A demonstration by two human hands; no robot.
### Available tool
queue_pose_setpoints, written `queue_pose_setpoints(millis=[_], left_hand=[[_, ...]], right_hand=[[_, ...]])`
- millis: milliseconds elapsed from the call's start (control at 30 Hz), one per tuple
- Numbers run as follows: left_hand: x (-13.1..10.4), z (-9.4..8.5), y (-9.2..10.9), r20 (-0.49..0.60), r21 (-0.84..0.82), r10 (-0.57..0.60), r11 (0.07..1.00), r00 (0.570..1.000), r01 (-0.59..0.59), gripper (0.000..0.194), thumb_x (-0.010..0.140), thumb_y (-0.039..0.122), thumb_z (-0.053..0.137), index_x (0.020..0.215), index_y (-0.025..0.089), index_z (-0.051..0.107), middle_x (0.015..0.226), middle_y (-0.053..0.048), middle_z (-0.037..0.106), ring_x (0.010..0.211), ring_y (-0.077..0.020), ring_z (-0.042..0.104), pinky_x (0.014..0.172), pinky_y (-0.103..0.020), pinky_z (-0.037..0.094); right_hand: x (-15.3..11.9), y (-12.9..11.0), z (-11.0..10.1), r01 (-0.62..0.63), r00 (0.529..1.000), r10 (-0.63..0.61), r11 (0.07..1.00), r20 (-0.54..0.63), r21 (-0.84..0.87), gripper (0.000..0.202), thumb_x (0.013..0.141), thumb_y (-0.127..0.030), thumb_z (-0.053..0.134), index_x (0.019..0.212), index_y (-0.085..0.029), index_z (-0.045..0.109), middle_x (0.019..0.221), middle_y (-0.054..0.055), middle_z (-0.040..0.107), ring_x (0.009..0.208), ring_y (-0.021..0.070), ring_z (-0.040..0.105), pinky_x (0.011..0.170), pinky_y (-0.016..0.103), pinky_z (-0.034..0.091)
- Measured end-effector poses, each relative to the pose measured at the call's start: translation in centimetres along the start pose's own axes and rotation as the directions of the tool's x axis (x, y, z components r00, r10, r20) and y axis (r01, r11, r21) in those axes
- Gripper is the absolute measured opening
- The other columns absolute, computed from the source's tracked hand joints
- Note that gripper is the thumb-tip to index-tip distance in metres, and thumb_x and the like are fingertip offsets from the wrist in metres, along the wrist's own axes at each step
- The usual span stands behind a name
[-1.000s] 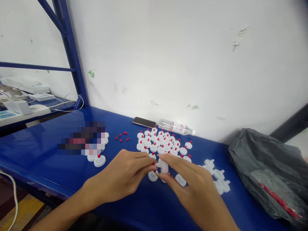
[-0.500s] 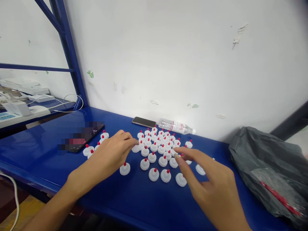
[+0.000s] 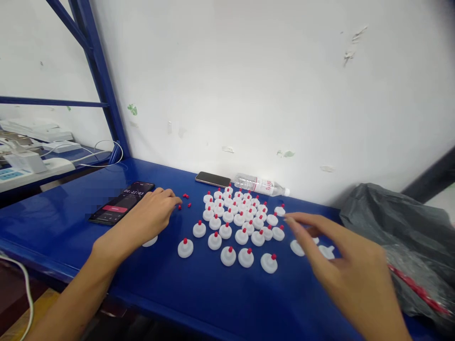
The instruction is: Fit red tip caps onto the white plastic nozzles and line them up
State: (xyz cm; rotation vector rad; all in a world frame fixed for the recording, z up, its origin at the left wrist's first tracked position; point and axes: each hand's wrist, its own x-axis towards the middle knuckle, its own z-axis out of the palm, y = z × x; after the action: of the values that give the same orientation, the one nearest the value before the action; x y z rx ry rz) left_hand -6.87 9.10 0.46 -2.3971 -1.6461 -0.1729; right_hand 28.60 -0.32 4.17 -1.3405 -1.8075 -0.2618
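Observation:
My left hand (image 3: 158, 208) hovers low over the left part of the table, fingers bent and bunched, tips partly hidden, so I cannot tell what they hold. Beside its fingertips lie several small red caps (image 3: 189, 205). A white disc (image 3: 151, 241) shows partly under that hand. My right hand (image 3: 341, 258) reaches from the right, thumb and forefinger stretched out with nothing visible between them. Past its fingertips stands a white disc-shaped spout lid (image 3: 272, 219) with a red tip. White spout lids without red (image 3: 326, 252) lie by its thumb. Many red-tipped lids (image 3: 228, 256) stand in the middle.
A phone showing a timer (image 3: 122, 203) lies at the left, and another phone (image 3: 212, 179) rests by the wall. Next to it is a clear bottle (image 3: 261, 185) on its side. A dark plastic bag (image 3: 387, 213) sits at the right. White power strips (image 3: 35, 168) are far left.
My left hand has moved left, away from a white lid that stands with a red tip. My right hand has moved right, off the group of lids. Loose red caps have come into sight.

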Motion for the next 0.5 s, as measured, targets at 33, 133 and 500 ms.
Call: queue_pose_setpoints(millis=[33, 133, 500], left_hand=[[0.1, 0.2, -0.3, 0.029, 0.023, -0.018, 1.0, 0.999, 0.017, 0.045, 0.096, 0.009, 0.038, 0.122, 0.017, 0.074, 0.117, -0.014, 0.071, 0.105, -0.0319, 0.063, 0.089, -0.045, 0.05], [0.2, 0.5, -0.6, 0.068, 0.041, -0.039, 0.999, 0.997, 0.036, 0.045, 0.099, 0.012, 0.037, 0.125, 0.019, 0.072, 0.12, -0.013, 0.07, 0.108, -0.0321, 0.063, 0.089, -0.046, 0.05], [-0.3, 3.3, -0.5, 0.051, 0.046, 0.063, 0.997, 0.997, -0.065, 0.047, 0.093, 0.003, 0.04, 0.124, 0.021, 0.07, 0.134, -0.014, 0.067, 0.127, -0.0326, 0.059, 0.101, -0.049, 0.047]], right_hand=[[0.0, 0.9, -0.5, -0.052, 0.999, 0.052, 0.998, 0.013, -0.03, 0.023, 0.097, -0.045, 0.061, 0.102, -0.028, 0.077, 0.09, -0.001, 0.08, 0.063, 0.0163, 0.073, 0.058, 0.025, 0.055], [-0.3, 4.3, -2.0, -0.135, 0.982, 0.151, 0.981, 0.11, -0.137, 0.039, 0.092, -0.062, 0.059, 0.102, -0.03, 0.079, 0.094, 0.0, 0.081, 0.061, 0.0186, 0.073, 0.049, 0.027, 0.051], [-2.2, 11.0, -3.2, -0.458, 0.6, 0.468, 0.866, 0.649, -0.201, 0.06, 0.087, -0.076, 0.044, 0.092, -0.026, 0.075, 0.065, 0.002, 0.072, 0.054, 0.0202, 0.065, 0.056, 0.031, 0.05]])
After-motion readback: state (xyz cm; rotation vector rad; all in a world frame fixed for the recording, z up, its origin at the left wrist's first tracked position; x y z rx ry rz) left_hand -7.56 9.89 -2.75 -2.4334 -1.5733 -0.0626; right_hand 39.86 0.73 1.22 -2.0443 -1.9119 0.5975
